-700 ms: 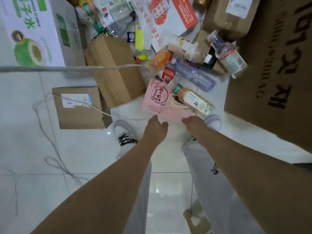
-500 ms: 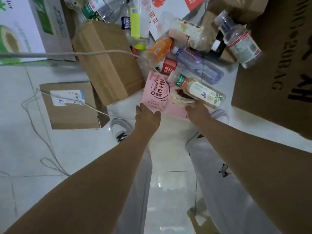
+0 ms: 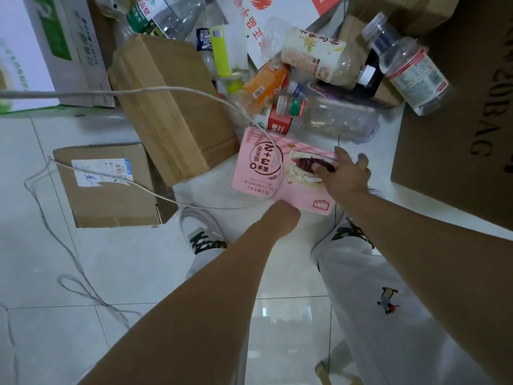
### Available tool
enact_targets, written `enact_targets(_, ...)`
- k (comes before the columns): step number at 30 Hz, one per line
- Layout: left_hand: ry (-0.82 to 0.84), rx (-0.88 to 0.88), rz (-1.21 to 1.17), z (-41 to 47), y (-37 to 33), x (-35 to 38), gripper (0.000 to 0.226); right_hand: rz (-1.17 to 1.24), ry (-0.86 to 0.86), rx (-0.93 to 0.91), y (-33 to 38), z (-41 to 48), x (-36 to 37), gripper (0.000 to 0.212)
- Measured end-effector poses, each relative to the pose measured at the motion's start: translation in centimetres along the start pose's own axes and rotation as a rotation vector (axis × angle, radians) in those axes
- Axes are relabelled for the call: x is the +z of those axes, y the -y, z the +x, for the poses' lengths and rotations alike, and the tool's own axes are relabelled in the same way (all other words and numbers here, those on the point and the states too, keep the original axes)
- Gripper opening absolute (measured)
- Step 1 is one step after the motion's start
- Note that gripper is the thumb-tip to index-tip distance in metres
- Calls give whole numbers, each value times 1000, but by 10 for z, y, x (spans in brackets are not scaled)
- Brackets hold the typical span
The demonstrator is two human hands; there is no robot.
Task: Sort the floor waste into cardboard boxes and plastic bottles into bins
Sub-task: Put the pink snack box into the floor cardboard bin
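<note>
Cardboard sits at the centre of the frame in the shape of a flat pink box, its printed face up and slightly tilted above the white tiled floor. The left hand is at the box's lower edge, knuckles curled and fingertips hidden under it, gripping that edge. The right hand takes the box's right end, with the thumb laid across the printed food picture and the fingers reaching over the far edge, so both hands are closed on the box.

A thin string runs in from the left edge of the frame and loops across the box's left half. Just above the box lies a clear bottle on its side, with a red-labelled bottle touching it on the left and an orange-labelled bottle higher up. A grain-printed bottle and a bottle with a red-and-white label lie in the upper right of the heap.

Left of the pink box stands a brown cardboard box, and below left of that a smaller brown box with a white shipping label. A large printed carton fills the right edge, and a white and green carton the upper left.
</note>
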State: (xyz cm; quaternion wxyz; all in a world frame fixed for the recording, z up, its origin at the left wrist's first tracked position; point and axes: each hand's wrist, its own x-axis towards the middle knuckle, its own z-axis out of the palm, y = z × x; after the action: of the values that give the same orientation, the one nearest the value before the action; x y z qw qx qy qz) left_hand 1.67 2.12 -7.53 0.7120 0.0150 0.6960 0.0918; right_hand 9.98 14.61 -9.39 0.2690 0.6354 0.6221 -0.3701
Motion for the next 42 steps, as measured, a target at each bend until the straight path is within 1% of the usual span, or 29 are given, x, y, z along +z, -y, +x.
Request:
enact_targets(1,-6,-110,-115,4,4,1,15,-104,0,-59,2,4,-1,64)
enact_targets(2,18,-192,-310,7,8,1,12,-207,1,-123,3,10,-1,61)
enact_targets(3,44,-225,-548,12,13,2,18,-296,23,-178,7,14,-1,59)
enact_targets(4,45,-206,-790,19,18,3,32,-358,58,-221,11,21,0,60)
enact_targets(5,39,-165,-993,24,22,5,41,-377,113,-247,16,25,0,61)
enact_targets(6,38,-116,-1125,30,26,7,45,-359,173,-256,19,29,2,63)
enact_targets(8,46,-64,-1204,30,28,11,46,-302,260,-264,23,32,7,62)
enact_targets(10,42,-68,-1170,25,32,17,46,-280,306,-255,21,29,11,58)
enact_targets(11,32,-77,-1127,22,35,20,48,-278,308,-253,17,26,11,62)
enact_targets(14,29,-106,-997,-2,40,29,65,-331,281,-233,2,3,-1,82)
enact_targets(16,30,-105,-930,-33,35,33,74,-368,285,-208,-6,-24,-25,93)
enact_targets(17,31,-96,-899,-49,32,35,71,-338,313,-182,-10,-38,-38,92)
enact_targets(19,49,-82,-874,-83,21,39,54,-254,360,-139,-19,-66,-63,82)
enact_targets(21,93,-69,-847,-117,5,40,49,-146,318,-107,-26,-91,-90,78)
enact_targets(22,112,-54,-821,-135,-7,40,48,-53,290,-82,-28,-104,-105,75)
enact_targets(24,116,-17,-755,-169,-33,40,49,64,238,-66,-25,-130,-141,67)
enact_targets(27,89,91,-702,-218,-75,30,45,126,155,-115,-1,-166,-201,53)
enact_targets(28,76,128,-689,-233,-89,23,44,148,119,-152,9,-177,-221,51)
enact_targets(31,17,251,-603,-275,-136,0,50,223,0,-270,41,-207,-277,50)
enact_targets(34,-87,401,-526,-319,-190,-22,44,348,-104,-392,72,-231,-328,52)
enact_targets(37,-161,567,-463,-364,-246,-36,44,464,-190,-430,94,-248,-386,62)
enact_targets(40,-204,726,-385,-402,-296,-31,50,585,-275,-494,93,-268,-445,66)
enact_targets(42,-203,809,-323,-420,-324,-14,54,643,-328,-513,76,-283,-482,61)
